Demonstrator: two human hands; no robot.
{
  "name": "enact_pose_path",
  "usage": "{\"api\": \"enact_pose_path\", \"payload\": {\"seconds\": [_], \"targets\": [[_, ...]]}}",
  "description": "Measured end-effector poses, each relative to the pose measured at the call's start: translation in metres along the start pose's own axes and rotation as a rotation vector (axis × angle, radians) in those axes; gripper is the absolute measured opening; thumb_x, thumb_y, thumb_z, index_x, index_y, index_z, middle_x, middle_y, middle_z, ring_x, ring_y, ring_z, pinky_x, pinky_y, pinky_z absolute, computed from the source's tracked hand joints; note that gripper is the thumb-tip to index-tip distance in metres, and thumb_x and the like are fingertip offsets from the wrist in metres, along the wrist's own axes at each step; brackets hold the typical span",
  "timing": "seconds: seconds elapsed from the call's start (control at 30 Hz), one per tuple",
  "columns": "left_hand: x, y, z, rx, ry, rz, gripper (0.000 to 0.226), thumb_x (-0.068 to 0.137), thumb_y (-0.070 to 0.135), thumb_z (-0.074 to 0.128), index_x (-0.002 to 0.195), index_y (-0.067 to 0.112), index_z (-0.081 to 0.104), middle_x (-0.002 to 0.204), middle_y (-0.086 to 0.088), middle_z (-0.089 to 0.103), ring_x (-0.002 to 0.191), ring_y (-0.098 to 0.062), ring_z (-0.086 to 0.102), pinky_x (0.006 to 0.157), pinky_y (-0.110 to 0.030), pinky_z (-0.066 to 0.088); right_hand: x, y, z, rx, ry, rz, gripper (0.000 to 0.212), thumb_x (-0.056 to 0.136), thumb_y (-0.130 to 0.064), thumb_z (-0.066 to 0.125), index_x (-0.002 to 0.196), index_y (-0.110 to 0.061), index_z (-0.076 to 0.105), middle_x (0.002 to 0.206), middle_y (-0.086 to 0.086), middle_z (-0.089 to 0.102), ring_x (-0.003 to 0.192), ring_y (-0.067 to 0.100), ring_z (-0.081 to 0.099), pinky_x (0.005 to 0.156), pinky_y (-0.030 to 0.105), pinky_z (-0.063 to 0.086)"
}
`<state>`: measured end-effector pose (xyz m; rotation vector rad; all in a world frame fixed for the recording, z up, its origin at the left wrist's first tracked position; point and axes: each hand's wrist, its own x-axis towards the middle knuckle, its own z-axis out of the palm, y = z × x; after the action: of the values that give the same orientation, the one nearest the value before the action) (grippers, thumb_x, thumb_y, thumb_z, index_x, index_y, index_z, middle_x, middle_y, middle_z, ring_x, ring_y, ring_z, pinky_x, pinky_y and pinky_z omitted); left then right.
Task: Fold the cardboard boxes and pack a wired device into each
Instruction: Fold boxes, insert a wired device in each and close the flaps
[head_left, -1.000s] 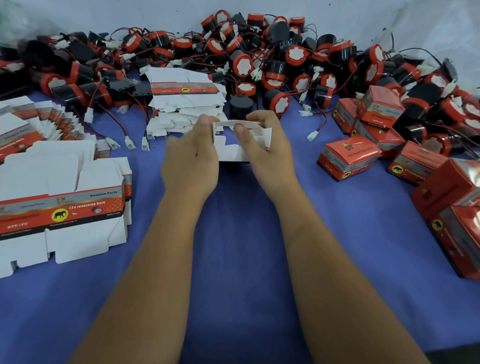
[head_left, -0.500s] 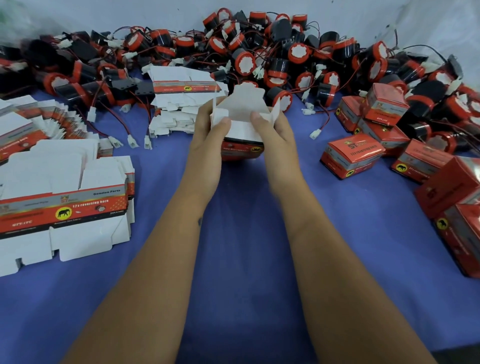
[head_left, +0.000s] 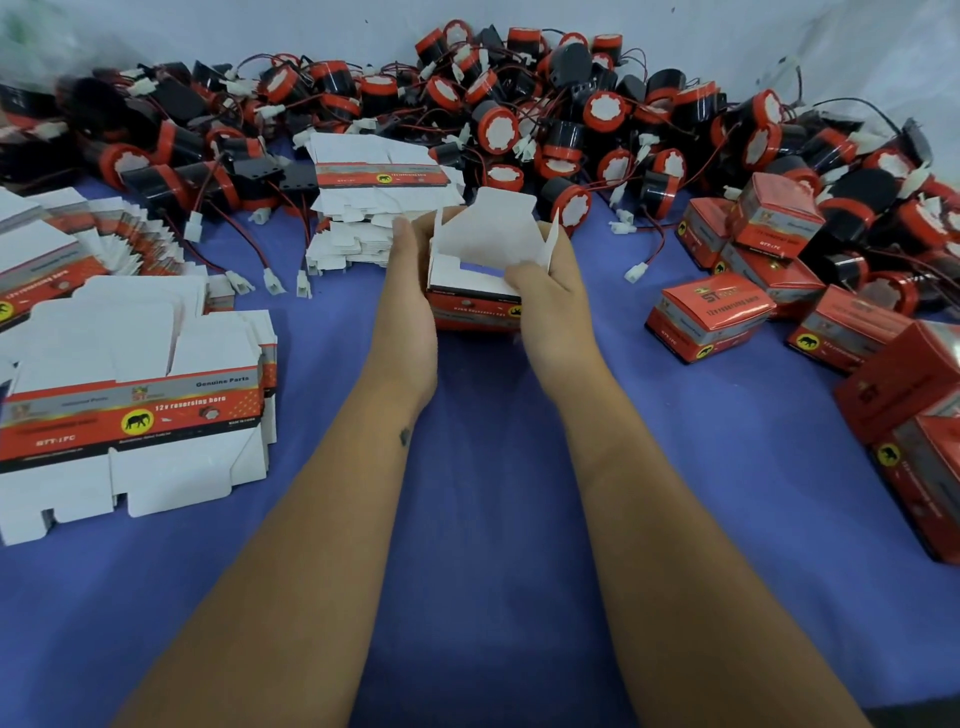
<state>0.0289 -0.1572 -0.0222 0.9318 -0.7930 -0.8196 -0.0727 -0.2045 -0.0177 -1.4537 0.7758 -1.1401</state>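
Since the earlier frame, the small red-and-white cardboard box (head_left: 475, 291) has been turned upright, its white top flaps now standing open. The left hand (head_left: 413, 306) grips its left side; the right hand (head_left: 553, 304) holds the right side, thumb pressing a flap inward. Blue shows through the box, just above the blue bench (head_left: 493, 519). Nothing lies inside. Black-and-red wired devices (head_left: 519, 130) are heaped behind, closed red boxes (head_left: 709, 317) right, flat cardboard blanks (head_left: 130, 400) left.

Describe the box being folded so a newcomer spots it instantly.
On the blue cloth, between heaps of flat blanks and finished cartons, both forearms meet at centre. There the left hand and right hand grip the box: the only one with white flaps standing open.
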Motion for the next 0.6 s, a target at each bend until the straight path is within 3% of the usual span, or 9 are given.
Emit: {"api": "enact_pose_path", "payload": {"seconds": [0.13, 0.23, 0.3, 0.4, 0.5, 0.6], "targets": [[0.001, 0.000, 0.001, 0.153, 0.044, 0.043, 0.023, 0.099, 0.025, 0.041, 0.107, 0.032, 0.061, 0.105, 0.011, 0.067, 0.095, -0.004, 0.062, 0.079, -0.024, 0.050, 0.000, -0.002, 0.001, 0.028, -0.039, -0.013, 0.025, 0.087, -0.011, 0.046, 0.097, -0.031, 0.055, 0.089, -0.015, 0.065, 0.087, 0.010, 0.058, 0.079, 0.040, 0.051], [0.001, 0.000, -0.001, 0.191, 0.087, 0.048, 0.027, 0.101, 0.017, 0.038, 0.108, 0.035, 0.058, 0.104, 0.013, 0.066, 0.090, -0.001, 0.061, 0.074, -0.020, 0.051, -0.002, -0.004, 0.001, 0.245, -0.193, 0.067, 0.030, 0.087, -0.026, 0.053, 0.117, -0.024, 0.057, 0.118, -0.001, 0.066, 0.113, 0.018, 0.060, 0.100, 0.042, 0.048], [0.003, -0.001, -0.002, 0.198, 0.128, 0.031, 0.028, 0.103, 0.017, 0.037, 0.108, 0.036, 0.057, 0.105, 0.012, 0.066, 0.091, -0.002, 0.061, 0.075, -0.022, 0.052, -0.001, -0.008, -0.002, 0.365, -0.192, 0.113, 0.039, 0.096, -0.036, 0.046, 0.131, -0.019, 0.052, 0.136, 0.008, 0.058, 0.125, 0.021, 0.054, 0.108, 0.042, 0.043], [0.004, -0.001, -0.002, 0.197, 0.148, 0.026, 0.028, 0.103, 0.018, 0.036, 0.107, 0.037, 0.057, 0.105, 0.013, 0.067, 0.088, 0.002, 0.062, 0.073, -0.020, 0.052, 0.001, -0.011, -0.005, 0.511, -0.228, 0.212, 0.044, 0.105, -0.039, 0.029, 0.134, -0.017, 0.052, 0.133, 0.006, 0.061, 0.124, 0.020, 0.056, 0.107, 0.037, 0.044], [0.005, -0.003, -0.003, 0.205, 0.152, 0.022, 0.029, 0.103, 0.019, 0.037, 0.106, 0.039, 0.058, 0.105, 0.013, 0.068, 0.090, 0.000, 0.063, 0.076, -0.023, 0.054, 0.004, -0.007, -0.004, 0.427, -0.246, 0.195, 0.037, 0.105, -0.022, 0.034, 0.138, -0.012, 0.049, 0.129, 0.009, 0.062, 0.116, 0.022, 0.060, 0.099, 0.039, 0.050], [0.004, -0.004, -0.004, 0.202, 0.154, 0.020, 0.029, 0.102, 0.019, 0.037, 0.105, 0.040, 0.058, 0.106, 0.013, 0.068, 0.094, -0.003, 0.063, 0.078, -0.024, 0.053, 0.005, -0.007, -0.005, 0.399, -0.300, 0.116, 0.035, 0.104, -0.010, 0.035, 0.134, -0.019, 0.049, 0.127, 0.003, 0.061, 0.113, 0.019, 0.060, 0.091, 0.034, 0.053]]}}
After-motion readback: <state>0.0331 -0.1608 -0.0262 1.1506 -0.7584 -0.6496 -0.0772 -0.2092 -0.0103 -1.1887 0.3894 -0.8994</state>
